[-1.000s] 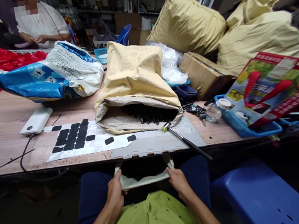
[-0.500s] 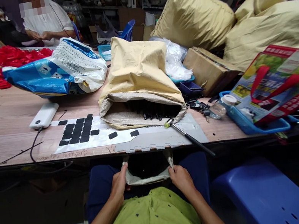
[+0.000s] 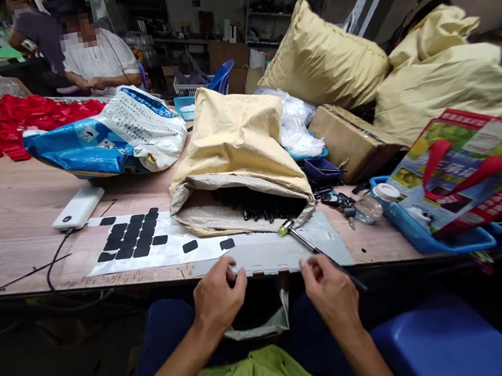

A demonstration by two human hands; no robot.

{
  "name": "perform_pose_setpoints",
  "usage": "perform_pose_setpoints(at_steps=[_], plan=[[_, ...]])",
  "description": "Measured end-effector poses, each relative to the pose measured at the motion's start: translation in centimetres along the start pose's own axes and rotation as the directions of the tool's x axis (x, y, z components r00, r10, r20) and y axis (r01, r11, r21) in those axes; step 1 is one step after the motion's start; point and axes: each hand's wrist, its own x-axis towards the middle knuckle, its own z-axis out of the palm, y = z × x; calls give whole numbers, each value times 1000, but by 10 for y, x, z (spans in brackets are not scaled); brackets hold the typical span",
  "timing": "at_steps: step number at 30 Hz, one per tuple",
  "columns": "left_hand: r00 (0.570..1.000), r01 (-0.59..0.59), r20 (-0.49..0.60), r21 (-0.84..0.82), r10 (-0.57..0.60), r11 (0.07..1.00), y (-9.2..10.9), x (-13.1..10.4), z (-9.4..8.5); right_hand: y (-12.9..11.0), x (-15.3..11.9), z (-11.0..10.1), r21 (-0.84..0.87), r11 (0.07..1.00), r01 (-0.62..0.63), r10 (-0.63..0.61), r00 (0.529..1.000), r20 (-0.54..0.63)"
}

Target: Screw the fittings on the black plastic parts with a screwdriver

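My left hand [image 3: 220, 296] hovers at the table's front edge with its fingers curled and the thumb apart, holding nothing. My right hand [image 3: 331, 290] is beside a small hammer [image 3: 307, 244] with a yellow-green tip and black handle; its fingers are loosely bent with nothing visible in them. Below, between my legs, a pale bag's rim [image 3: 261, 330] hangs open, its inside dark. In front, a tan sack [image 3: 230, 127] lies with its mouth towards me, small black parts inside. A grey sheet [image 3: 262, 254] lies under the hammer.
Black stickers [image 3: 131, 238] lie on white paper, near a power bank [image 3: 78, 207]. A blue-white bag [image 3: 125, 132] and red pieces [image 3: 39, 115] are farther left. At right are a blue basket [image 3: 415, 237], keys [image 3: 344, 204] and a carton [image 3: 351, 134]. A person in white [image 3: 100, 62] sits opposite.
Both hands have let go of the bag's rim at my lap and risen to the table edge. The camera view has tilted up slightly.
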Motion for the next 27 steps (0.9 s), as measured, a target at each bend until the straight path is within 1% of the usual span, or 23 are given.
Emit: perform_pose_setpoints(at_steps=[1, 2, 3, 4, 6, 8, 10, 13, 15, 17, 19, 21, 22, 24, 26, 27], plan=[[1000, -7, -12, -12, 7, 1000, 8, 24, 5, 0, 13, 1, -23, 999, 46, -48, 993, -112], [1000, -1, -30, -20, 0, 1000, 14, 48, 11, 1, 25, 4, -66, 994, 90, -101, 979, -180], [999, 10, -38, -18, -11, 1000, 19, 72, 17, 3, 36, 9, -116, 987, 111, -134, 968, -212], [999, 29, -35, -10, -30, 1000, 23, 95, 23, 5, 45, 16, -157, 981, 112, -146, 965, -220], [997, 72, -19, 35, -72, 997, 29, 133, 34, 11, 56, 31, -241, 965, 101, -155, 964, -218], [992, 119, 38, 114, -124, 986, 33, 157, 42, 16, 60, 44, -308, 946, 98, -173, 958, -227], [977, 160, 110, 202, -184, 966, 35, 169, 46, 20, 60, 51, -346, 933, 102, -194, 950, -244], [958, 180, 170, 278, -233, 944, 31, 171, 45, 22, 59, 53, -363, 925, 107, -210, 943, -257], [959, 176, 166, 282, -229, 943, 22, 166, 37, 22, 59, 52, -370, 922, 113, -218, 942, -255], [972, 159, 129, 260, -197, 953, 12, 155, 28, 22, 60, 52, -368, 923, 116, -220, 941, -255], [991, 84, 88, 207, -104, 975, 3, 139, 22, 22, 60, 52, -348, 930, 119, -218, 941, -260], [994, -58, 96, 131, 46, 990, -2, 121, 21, 22, 60, 52, -310, 943, 124, -212, 939, -270], [985, -138, 119, 91, 127, 986, -2, 112, 24, 22, 60, 52, -289, 948, 131, -212, 938, -273], [946, -280, 182, 32, 270, 960, 0, 99, 32, 23, 60, 52, -250, 955, 158, -224, 938, -264], [909, -364, 225, 18, 351, 931, 3, 91, 41, 24, 60, 49, -211, 961, 181, -232, 940, -249], [901, -382, 231, 22, 367, 924, 3, 89, 45, 25, 60, 47, -187, 965, 182, -226, 941, -251]])
